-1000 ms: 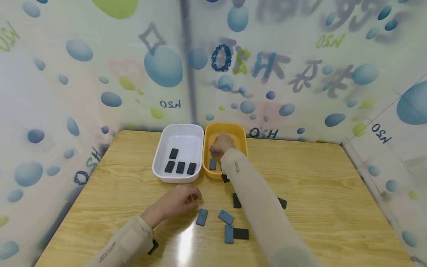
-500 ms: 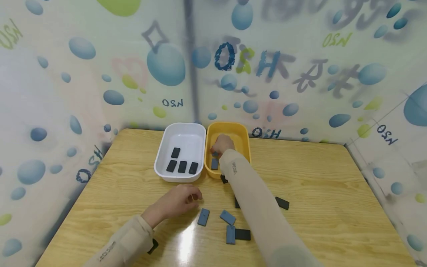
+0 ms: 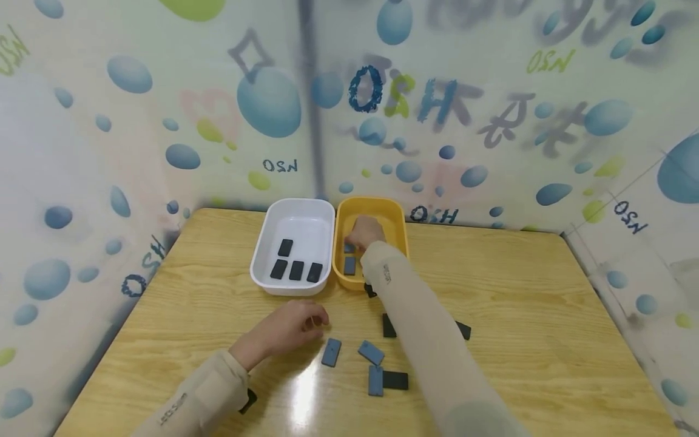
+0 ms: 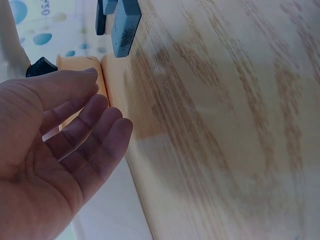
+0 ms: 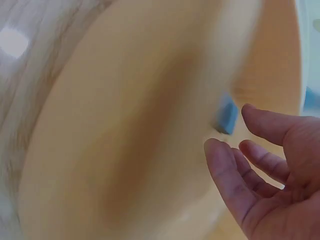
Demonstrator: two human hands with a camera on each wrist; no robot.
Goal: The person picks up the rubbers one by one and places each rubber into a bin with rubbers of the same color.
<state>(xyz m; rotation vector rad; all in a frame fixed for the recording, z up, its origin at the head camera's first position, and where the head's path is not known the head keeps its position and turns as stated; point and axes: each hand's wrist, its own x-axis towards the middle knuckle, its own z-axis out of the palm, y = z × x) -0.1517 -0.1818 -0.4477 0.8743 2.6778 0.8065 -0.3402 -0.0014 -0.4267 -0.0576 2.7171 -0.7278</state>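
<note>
1. Inside the yellow tray (image 3: 392, 227), a person's right hand (image 3: 367, 232) is reaching down, its thumb and fingers standing apart and gripping nothing.
2. Just beyond those fingertips, a blue-grey piece (image 5: 228, 117) is lying in the tray; whether skin is touching it, the views are not making clear. Nearer the front, 1 more blue-grey piece (image 3: 349, 265) is lying flat.
3. Near the tray fronts, the left hand (image 3: 297, 326) is hanging over the worktop (image 3: 519, 291), fingers loosely curved and holding nothing.
4. In the adjoining white tray (image 3: 306, 227), 4 black pieces (image 3: 285, 247) are lying, no blue-grey visible among them.
5. On the worktop, 3 loose blue-grey pieces (image 3: 330, 352) and at least 3 loose black pieces (image 3: 395, 380) are waiting; the right sleeve (image 3: 423, 315) is partly covering the view there.
6. By appearances, the placing by colour is running about half done: 6 visible pieces in trays, at least 6 outside.
</note>
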